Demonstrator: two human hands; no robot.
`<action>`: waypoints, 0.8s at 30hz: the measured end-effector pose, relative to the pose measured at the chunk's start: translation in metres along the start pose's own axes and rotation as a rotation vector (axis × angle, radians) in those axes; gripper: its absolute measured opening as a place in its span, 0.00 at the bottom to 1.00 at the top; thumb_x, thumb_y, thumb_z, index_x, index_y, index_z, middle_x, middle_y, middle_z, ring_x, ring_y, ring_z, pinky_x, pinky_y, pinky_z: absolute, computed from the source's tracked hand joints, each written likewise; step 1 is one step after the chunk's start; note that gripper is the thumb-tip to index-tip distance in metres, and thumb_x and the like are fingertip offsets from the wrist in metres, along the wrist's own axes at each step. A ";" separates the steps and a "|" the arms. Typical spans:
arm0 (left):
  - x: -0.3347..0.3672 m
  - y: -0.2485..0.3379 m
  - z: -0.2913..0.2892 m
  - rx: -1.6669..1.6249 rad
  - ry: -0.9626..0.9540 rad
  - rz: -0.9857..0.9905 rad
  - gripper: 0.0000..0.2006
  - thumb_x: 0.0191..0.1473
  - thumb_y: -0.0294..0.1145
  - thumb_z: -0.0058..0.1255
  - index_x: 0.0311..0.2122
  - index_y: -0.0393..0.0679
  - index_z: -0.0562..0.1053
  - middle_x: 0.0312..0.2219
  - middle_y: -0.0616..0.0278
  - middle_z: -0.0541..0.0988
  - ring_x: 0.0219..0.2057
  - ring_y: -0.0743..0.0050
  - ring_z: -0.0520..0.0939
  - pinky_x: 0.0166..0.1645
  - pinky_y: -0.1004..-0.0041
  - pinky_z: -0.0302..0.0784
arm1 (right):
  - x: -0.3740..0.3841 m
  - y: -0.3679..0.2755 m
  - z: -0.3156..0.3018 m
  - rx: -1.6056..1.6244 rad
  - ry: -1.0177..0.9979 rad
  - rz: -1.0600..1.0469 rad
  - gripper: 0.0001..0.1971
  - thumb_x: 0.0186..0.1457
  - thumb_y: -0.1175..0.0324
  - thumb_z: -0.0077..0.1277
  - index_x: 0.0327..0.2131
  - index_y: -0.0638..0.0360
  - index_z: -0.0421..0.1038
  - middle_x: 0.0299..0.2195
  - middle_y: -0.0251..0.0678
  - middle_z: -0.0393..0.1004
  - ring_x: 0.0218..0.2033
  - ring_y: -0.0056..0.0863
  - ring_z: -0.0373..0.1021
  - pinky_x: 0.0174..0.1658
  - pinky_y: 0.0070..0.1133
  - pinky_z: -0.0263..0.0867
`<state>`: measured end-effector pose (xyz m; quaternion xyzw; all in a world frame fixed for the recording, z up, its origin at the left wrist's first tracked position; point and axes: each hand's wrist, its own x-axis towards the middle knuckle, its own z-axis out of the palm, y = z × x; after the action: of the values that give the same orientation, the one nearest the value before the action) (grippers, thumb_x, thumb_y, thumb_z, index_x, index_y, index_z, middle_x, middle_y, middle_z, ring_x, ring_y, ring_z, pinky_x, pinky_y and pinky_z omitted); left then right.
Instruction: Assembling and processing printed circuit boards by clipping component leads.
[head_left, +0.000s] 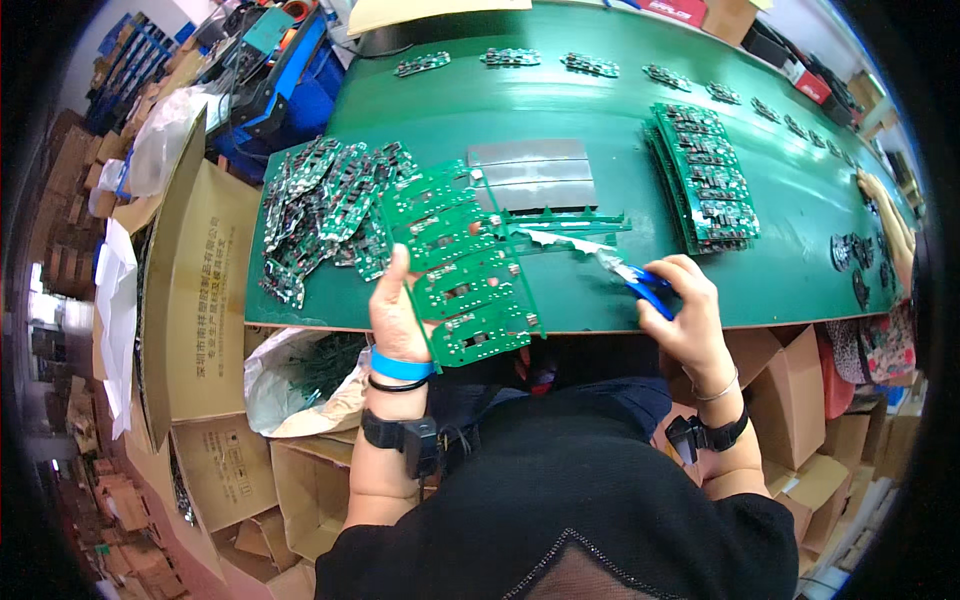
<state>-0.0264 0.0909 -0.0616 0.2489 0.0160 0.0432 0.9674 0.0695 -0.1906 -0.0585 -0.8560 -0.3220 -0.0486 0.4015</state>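
My left hand (398, 305), a blue band at its wrist, grips the left edge of a green circuit board panel (450, 290) tilted above the table's front edge. The panel is made of several small boards joined in a row. In my right hand (692, 315) are blue-handled pliers (645, 283), their metal tip pointing left toward the panel. A pale, jagged strip (565, 240) runs from near that tip toward the panel; whether the pliers touch it I cannot tell. Thin green board offcuts (590, 220) lie just behind the strip.
Left on the green table (440, 110) is a heap of small circuit boards (325, 200). A grey plate (535, 172) lies mid-table, with a stack of panels (705, 180) to its right. Single boards line the far edge. Another person's arm (890, 225) rests far right. Cardboard boxes (205, 290) stand around.
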 end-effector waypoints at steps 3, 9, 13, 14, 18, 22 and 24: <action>-0.002 -0.009 0.003 0.015 0.063 -0.130 0.26 0.59 0.47 0.33 0.58 0.42 0.53 0.51 0.49 0.65 0.47 0.44 0.72 0.48 0.46 0.71 | -0.001 -0.001 -0.004 0.510 -0.065 0.323 0.18 0.39 0.72 0.54 0.38 0.68 0.69 0.27 0.34 0.71 0.31 0.18 0.66 0.39 0.17 0.63; -0.010 -0.019 0.007 0.205 0.034 -0.093 0.20 0.62 0.35 0.31 0.59 0.49 0.51 0.51 0.52 0.66 0.47 0.55 0.73 0.46 0.57 0.75 | 0.035 -0.039 0.009 0.140 -0.050 -0.179 0.27 0.34 0.75 0.51 0.46 0.61 0.67 0.37 0.39 0.70 0.40 0.29 0.66 0.45 0.22 0.60; -0.015 -0.023 0.014 0.340 0.066 -0.039 0.20 0.62 0.34 0.31 0.59 0.50 0.51 0.51 0.57 0.65 0.49 0.64 0.71 0.49 0.64 0.73 | 0.048 -0.059 0.020 -0.241 0.031 -0.332 0.28 0.32 0.69 0.54 0.45 0.54 0.68 0.38 0.37 0.68 0.40 0.36 0.64 0.45 0.30 0.57; -0.016 -0.023 0.017 0.342 0.071 -0.034 0.20 0.62 0.34 0.31 0.59 0.50 0.51 0.51 0.57 0.65 0.49 0.64 0.71 0.49 0.64 0.73 | 0.050 -0.061 0.022 -0.298 0.035 -0.344 0.29 0.32 0.68 0.55 0.46 0.53 0.68 0.38 0.36 0.68 0.40 0.34 0.63 0.45 0.30 0.56; -0.021 -0.022 0.026 0.393 0.070 -0.005 0.22 0.61 0.35 0.32 0.60 0.48 0.50 0.53 0.56 0.64 0.51 0.62 0.70 0.50 0.61 0.71 | 0.055 -0.063 0.024 -0.370 0.065 -0.379 0.29 0.31 0.67 0.56 0.46 0.52 0.68 0.38 0.35 0.68 0.39 0.33 0.63 0.44 0.29 0.55; -0.024 -0.023 0.026 0.464 0.077 -0.010 0.23 0.61 0.35 0.33 0.60 0.47 0.50 0.53 0.55 0.63 0.51 0.60 0.69 0.51 0.60 0.70 | 0.054 -0.066 0.020 -0.397 0.060 -0.401 0.29 0.31 0.67 0.56 0.46 0.52 0.68 0.38 0.34 0.68 0.39 0.32 0.63 0.44 0.29 0.55; -0.024 -0.023 0.026 0.460 0.068 -0.016 0.21 0.61 0.35 0.33 0.59 0.47 0.51 0.51 0.56 0.65 0.49 0.64 0.70 0.50 0.63 0.71 | 0.053 -0.067 0.017 -0.410 0.054 -0.401 0.30 0.31 0.67 0.56 0.46 0.52 0.68 0.38 0.34 0.67 0.39 0.32 0.63 0.44 0.29 0.55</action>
<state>-0.0471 0.0556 -0.0496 0.4609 0.0602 0.0391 0.8845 0.0688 -0.1195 -0.0083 -0.8370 -0.4573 -0.2140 0.2108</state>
